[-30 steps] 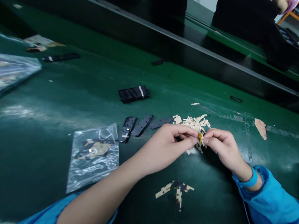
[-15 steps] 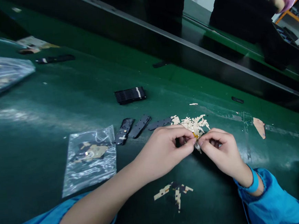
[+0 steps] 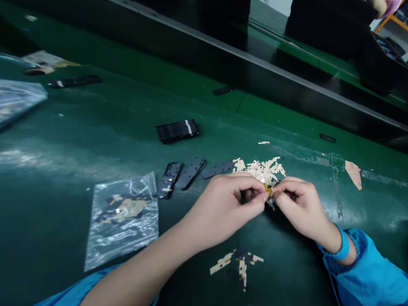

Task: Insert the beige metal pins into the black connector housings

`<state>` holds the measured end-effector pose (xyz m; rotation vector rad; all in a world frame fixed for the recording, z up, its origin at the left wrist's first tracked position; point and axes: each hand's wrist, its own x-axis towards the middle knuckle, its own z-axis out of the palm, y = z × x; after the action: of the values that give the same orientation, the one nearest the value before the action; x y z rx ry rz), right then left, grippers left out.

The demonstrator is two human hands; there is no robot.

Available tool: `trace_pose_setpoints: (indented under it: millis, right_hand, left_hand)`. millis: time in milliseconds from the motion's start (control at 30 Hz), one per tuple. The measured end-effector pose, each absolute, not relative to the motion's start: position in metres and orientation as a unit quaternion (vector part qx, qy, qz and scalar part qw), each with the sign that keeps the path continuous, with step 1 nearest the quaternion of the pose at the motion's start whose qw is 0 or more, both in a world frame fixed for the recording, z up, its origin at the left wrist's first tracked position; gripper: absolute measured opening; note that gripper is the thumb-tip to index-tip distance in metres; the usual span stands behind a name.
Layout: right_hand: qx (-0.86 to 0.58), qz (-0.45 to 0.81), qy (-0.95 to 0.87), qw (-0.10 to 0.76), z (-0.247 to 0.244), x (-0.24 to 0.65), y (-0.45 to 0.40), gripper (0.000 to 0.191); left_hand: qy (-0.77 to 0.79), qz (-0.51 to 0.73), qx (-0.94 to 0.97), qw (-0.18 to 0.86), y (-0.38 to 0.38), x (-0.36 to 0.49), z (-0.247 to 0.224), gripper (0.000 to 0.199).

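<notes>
Head view: we look down across a dark green surface [image 3: 288, 278].
Left grip [image 3: 233, 200]: thumb and forefinger closed in a pinch on a small yellow piece [image 3: 268, 190].
Right grip [image 3: 302, 206]: thumb and forefinger drawn close together at the other end of that piece; we cannot tell whether they hold it.
Yellow piece: between the two grips, above the near edge of the heap.
Heap of pale strips [image 3: 263, 169]: just beyond the grips.
Loose strips [image 3: 243, 266]: nearer us than the left grip.
Dark plates [image 3: 192, 173]: three, beyond and left of the left grip.
Clear bag [image 3: 124, 237]: well left of the left grip, pieces inside.
Black stack [image 3: 177, 130]: farther beyond the left grip, white-banded.
</notes>
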<state>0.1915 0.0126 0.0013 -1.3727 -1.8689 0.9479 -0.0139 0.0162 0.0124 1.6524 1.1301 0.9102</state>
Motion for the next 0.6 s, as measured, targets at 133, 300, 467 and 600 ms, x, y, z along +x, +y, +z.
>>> trace_pose_setpoints:
  millis: [133,300,467,600]
  right_hand:
    - [-0.542,0.367,-0.72,0.23,-0.001,0.197,0.021,0.029]
    - [-0.504,0.619,-0.545,0.254,0.002,0.199,0.029,0.034]
    - [-0.414,0.835,-0.306,0.195,0.006,0.197,0.028,0.043]
    - [-0.41,0.827,-0.303,0.238,0.012,0.196,0.026,0.02]
  left_hand:
    - [0.463,0.413,0.599,0.507,0.02,-0.022,0.02,0.014]
    - [0.423,0.425,0.621,0.504,0.023,-0.023,0.019,0.007]
    - [0.426,0.427,0.666,0.439,0.023,-0.022,0.013,0.005]
    - [0.447,0.44,0.669,0.399,0.023,-0.023,0.011,0.012]
